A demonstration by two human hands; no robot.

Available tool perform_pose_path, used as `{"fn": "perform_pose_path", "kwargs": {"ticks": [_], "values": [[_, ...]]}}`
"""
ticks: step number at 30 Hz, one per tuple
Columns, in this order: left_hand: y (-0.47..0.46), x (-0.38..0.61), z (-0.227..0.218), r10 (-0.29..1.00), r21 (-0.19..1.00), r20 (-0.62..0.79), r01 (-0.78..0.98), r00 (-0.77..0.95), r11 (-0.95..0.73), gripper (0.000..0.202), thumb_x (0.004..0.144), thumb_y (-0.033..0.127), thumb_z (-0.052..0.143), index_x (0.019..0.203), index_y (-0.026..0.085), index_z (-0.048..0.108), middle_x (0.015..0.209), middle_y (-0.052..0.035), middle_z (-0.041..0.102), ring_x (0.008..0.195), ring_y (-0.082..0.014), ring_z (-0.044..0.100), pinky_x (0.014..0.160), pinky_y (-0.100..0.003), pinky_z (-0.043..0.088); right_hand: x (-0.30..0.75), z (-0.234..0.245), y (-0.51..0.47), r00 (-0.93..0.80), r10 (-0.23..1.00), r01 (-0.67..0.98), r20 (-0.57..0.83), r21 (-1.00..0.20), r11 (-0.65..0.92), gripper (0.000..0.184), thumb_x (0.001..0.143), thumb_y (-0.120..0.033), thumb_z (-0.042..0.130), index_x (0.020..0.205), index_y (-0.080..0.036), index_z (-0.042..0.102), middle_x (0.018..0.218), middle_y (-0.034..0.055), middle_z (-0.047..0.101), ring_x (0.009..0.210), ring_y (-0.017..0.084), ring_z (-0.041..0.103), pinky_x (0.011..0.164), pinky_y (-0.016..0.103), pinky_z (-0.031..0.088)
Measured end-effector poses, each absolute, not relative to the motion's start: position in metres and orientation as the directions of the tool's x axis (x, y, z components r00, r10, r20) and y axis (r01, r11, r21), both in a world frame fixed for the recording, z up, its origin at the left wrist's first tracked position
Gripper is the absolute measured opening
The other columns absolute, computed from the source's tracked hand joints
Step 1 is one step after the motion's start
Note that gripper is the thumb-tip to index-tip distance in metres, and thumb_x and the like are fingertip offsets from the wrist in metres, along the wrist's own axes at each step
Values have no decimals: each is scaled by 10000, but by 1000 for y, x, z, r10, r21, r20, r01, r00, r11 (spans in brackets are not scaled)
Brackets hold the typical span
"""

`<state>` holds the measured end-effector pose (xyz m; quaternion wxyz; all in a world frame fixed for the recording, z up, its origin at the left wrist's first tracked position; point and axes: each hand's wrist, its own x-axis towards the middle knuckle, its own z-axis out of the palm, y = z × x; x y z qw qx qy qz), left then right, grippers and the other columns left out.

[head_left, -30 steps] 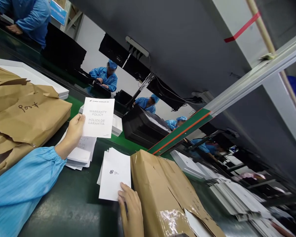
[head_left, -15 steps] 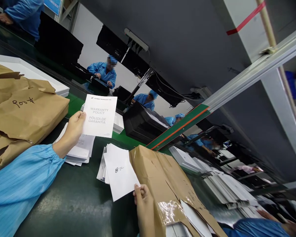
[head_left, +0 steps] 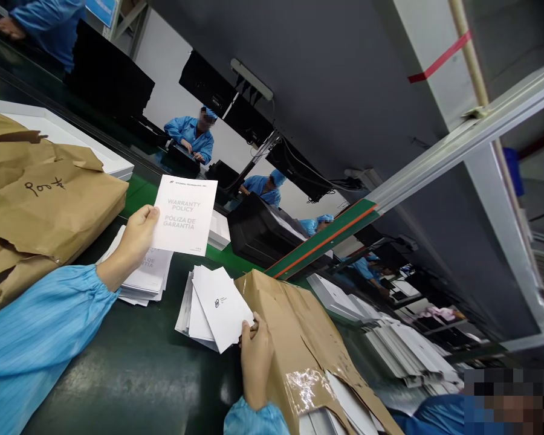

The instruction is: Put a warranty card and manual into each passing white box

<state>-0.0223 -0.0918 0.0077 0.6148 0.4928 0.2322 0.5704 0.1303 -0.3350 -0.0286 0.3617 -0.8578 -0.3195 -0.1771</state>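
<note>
My left hand (head_left: 138, 241) pinches the left edge of a white warranty policy leaflet (head_left: 185, 214), its printed face toward me. Beneath that hand lies a stack of similar leaflets (head_left: 147, 275), partly covered. My right hand (head_left: 257, 356) grips the right corner of a white booklet (head_left: 222, 305) with a small black logo. The booklet is tilted over a fanned pile of white booklets (head_left: 193, 311) on the dark green table (head_left: 140, 374). Both hands are closed on their papers.
A torn brown paper package (head_left: 63, 193) lies at the left, near a white box tray (head_left: 72, 142). Another brown package (head_left: 294, 338) stands beside my right hand. A green and orange rail (head_left: 321, 238) slants beyond it. Several people in blue work across the line; one blue sleeve (head_left: 435, 414) is close at lower right.
My right hand has moved up and slightly left, drawing the logo booklet closer over its pile, which now looks more fanned. The left hand holds its leaflet almost still.
</note>
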Motion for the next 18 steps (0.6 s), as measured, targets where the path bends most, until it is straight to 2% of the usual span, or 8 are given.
{"fn": "perform_pose_path", "kwargs": {"ticks": [2, 4, 6, 9, 12, 15, 16, 18], "values": [[-93, -23, 8, 931, 876, 273, -463, 244, -135, 225, 737, 361, 390, 574, 209, 413, 499, 60, 405, 449, -57, 381, 425, -176, 273, 130, -30, -336, 721, 456, 684, 521, -434, -587, 333, 653, -460, 436, 783, -159, 495, 687, 75, 514, 653, 238, 494, 587, 354, 378], [-93, -23, 8, 931, 880, 270, -455, 245, -136, 226, 738, 359, 388, 572, 208, 413, 503, 57, 408, 448, -57, 382, 421, -176, 272, 130, -31, -338, 739, 439, 663, 510, -436, -609, 334, 644, -475, 440, 768, -168, 486, 702, 73, 507, 668, 242, 493, 593, 353, 376], [-93, -22, 8, 931, 881, 271, -452, 244, -138, 223, 735, 361, 393, 579, 203, 414, 511, 55, 418, 450, -57, 387, 420, -175, 279, 130, -30, -340, 777, 418, 628, 471, -532, -568, 311, 648, -465, 446, 750, -173, 474, 699, 60, 502, 683, 231, 500, 599, 333, 387], [-94, -19, 6, 927, 889, 271, -438, 260, -137, 194, 724, 351, 409, 626, 184, 423, 550, 45, 454, 483, -71, 422, 442, -180, 315, 130, -22, -342, 835, 407, 519, 370, -776, -359, 248, 689, -411, 431, 759, -173, 440, 687, 37, 502, 659, 187, 514, 592, 291, 415], [-99, -16, 5, 907, 911, 252, -398, 339, -104, 159, 720, 331, 407, 725, 172, 414, 607, 29, 498, 531, -100, 467, 490, -209, 363, 125, -1, -337, 864, 188, 492, 466, -861, -130, 190, 715, -362, 427, 768, -181, 408, 714, 28, 505, 674, 160, 516, 607, 278, 430], [-109, -13, 5, 859, 930, 258, -354, 441, -98, 183, 736, 332, 374, 828, 174, 388, 677, 8, 527, 601, -132, 508, 535, -239, 388, 112, 28, -320, 696, -111, 707, 710, -704, -66, 150, 707, -286, 484, 793, -178, 426, 817, 59, 513, 789, 173, 509, 699, 315, 419], [-114, -12, 5, 843, 934, 270, -341, 465, -111, 193, 744, 334, 363, 853, 176, 383, 696, 4, 532, 623, -138, 514, 548, -244, 391, 106, 35, -311, 596, -152, 791, 789, -609, -62, 130, 707, -244, 495, 800, -174, 438, 847, 70, 515, 822, 178, 504, 723, 330, 413], [-124, -12, 7, 811, 936, 295, -325, 506, -138, 204, 755, 335, 352, 891, 185, 376, 701, 6, 535, 635, -138, 516, 559, -242, 390, 96, 44, -291, 360, -101, 929, 927, -367, -52, 105, 705, -149, 498, 802, -172, 465, 866, 73, 523, 845, 181, 505, 759, 369, 400]]}}
